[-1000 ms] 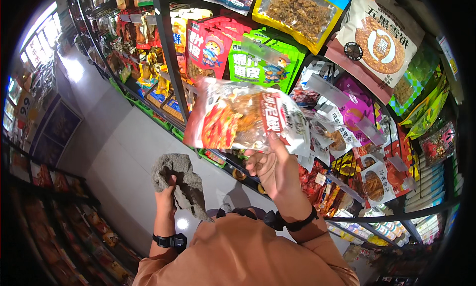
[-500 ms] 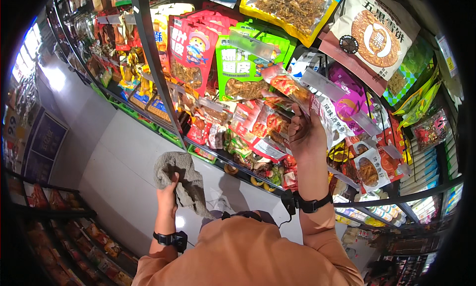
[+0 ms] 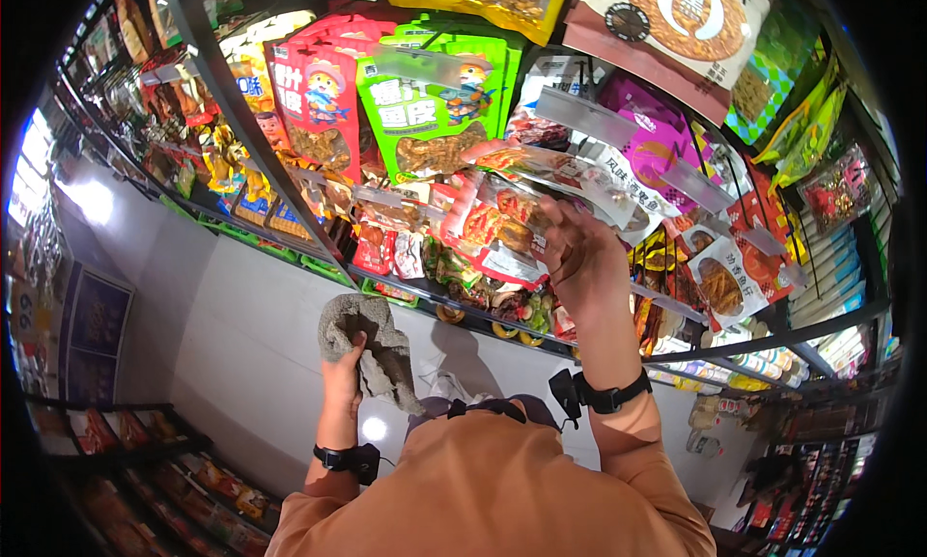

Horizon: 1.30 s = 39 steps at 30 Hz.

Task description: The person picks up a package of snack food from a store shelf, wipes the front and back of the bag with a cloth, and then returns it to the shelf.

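Note:
My left hand (image 3: 342, 375) is closed round a grey cloth (image 3: 384, 356), which hangs in folds over the floor, away from the shelf. At the rack, my right hand (image 3: 587, 267) is raised against the right edge of the red-and-clear snack packets (image 3: 494, 224). Its fingers are loosely bent and apart, with nothing seen gripped in them; whether the fingertips touch the packets I cannot tell. Just beyond that hand hangs a white snack packet (image 3: 618, 195) with dark print. Clear plastic label holders (image 3: 591, 119) stick out in front of the packets.
Green pouches (image 3: 435, 108) and red pouches (image 3: 319, 103) hang further left behind a dark upright post (image 3: 253, 123). A large beige cracker bag (image 3: 676, 26) hangs at the upper right. Along the rack's bottom runs a dark shelf edge (image 3: 463, 316). Another low shelf (image 3: 164, 460) stands at lower left.
The packet that stood tilted up at my right hand has dropped down among the others, and the fingers have loosened. The view has shifted; the cloth stays in my left hand.

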Each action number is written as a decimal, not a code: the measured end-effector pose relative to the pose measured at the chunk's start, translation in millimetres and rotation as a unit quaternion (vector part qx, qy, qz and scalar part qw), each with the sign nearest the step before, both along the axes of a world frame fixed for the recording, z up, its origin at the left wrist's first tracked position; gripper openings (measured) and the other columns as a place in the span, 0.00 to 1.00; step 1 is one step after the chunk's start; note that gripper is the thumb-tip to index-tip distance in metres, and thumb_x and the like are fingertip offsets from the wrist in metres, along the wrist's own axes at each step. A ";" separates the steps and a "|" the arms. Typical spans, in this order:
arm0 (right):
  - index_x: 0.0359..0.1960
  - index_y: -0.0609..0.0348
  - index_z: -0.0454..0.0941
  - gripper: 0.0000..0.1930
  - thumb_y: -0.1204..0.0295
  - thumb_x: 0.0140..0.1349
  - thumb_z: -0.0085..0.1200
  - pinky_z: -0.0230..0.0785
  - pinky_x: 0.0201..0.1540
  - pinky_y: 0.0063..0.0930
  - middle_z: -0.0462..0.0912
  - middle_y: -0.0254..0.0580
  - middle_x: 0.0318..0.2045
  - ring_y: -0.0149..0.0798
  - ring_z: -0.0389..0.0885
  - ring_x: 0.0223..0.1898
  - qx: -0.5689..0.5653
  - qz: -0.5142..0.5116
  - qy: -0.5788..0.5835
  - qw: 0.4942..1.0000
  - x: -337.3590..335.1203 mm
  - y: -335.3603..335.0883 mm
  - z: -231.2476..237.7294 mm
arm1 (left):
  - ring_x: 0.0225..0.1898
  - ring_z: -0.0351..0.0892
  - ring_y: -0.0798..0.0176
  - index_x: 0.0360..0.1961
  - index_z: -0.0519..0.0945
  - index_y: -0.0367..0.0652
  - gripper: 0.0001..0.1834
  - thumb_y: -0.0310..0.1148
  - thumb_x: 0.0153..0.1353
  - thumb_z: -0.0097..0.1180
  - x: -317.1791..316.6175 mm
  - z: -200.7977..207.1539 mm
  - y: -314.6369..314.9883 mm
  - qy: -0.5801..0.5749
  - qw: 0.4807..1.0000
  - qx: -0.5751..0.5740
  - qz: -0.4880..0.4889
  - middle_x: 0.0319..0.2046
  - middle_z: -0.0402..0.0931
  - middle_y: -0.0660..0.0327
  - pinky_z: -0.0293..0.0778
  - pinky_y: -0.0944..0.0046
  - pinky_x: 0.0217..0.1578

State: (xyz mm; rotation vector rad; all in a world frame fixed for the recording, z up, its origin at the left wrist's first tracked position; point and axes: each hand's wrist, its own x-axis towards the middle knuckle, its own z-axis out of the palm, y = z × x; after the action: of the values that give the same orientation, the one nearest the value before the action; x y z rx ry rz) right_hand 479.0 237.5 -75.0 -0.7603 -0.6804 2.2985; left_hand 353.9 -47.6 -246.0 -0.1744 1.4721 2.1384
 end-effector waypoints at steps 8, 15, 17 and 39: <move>0.46 0.60 0.72 0.14 0.68 0.62 0.45 0.67 0.26 0.25 0.78 0.43 0.34 0.35 0.76 0.23 0.074 -0.045 -0.011 0.996 75.7 -2.9 -23.7 | 0.49 0.72 0.58 0.56 0.68 0.36 0.28 0.25 0.54 0.61 19.1 0.6 25.7 0.008 0.998 -0.029 -0.050 0.50 0.72 0.56 0.69 0.60 0.51; 0.38 0.55 0.73 0.07 0.72 0.59 0.48 0.63 0.41 0.27 0.77 0.33 0.32 0.32 0.73 0.35 0.174 -0.246 -0.058 0.952 147.2 86.2 -50.6 | 0.47 0.73 0.60 0.53 0.71 0.38 0.24 0.27 0.54 0.61 62.8 4.8 69.4 0.028 0.990 0.001 -0.140 0.46 0.74 0.58 0.71 0.61 0.48; 0.41 0.51 0.73 0.08 0.72 0.60 0.48 0.59 0.47 0.27 0.76 0.30 0.41 0.29 0.71 0.42 0.182 -0.322 -0.125 0.921 166.6 126.3 -53.3 | 0.47 0.73 0.61 0.53 0.71 0.38 0.24 0.27 0.55 0.60 80.5 7.8 86.7 0.037 0.987 0.000 -0.155 0.47 0.74 0.58 0.70 0.61 0.48; 0.35 0.63 0.79 0.07 0.79 0.55 0.51 0.69 0.40 0.43 0.77 0.54 0.35 0.58 0.76 0.37 0.685 -0.219 -0.300 0.627 207.6 267.8 -82.2 | 0.54 0.70 0.55 0.56 0.69 0.36 0.26 0.24 0.54 0.58 306.3 25.8 121.9 0.203 0.972 -0.093 -0.072 0.52 0.71 0.55 0.66 0.54 0.56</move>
State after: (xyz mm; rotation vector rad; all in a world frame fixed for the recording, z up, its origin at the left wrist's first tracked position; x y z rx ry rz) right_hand 686.6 505.3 -157.1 -0.6906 -1.8995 0.5189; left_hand 660.2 74.3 -220.3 0.3135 1.8523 1.9946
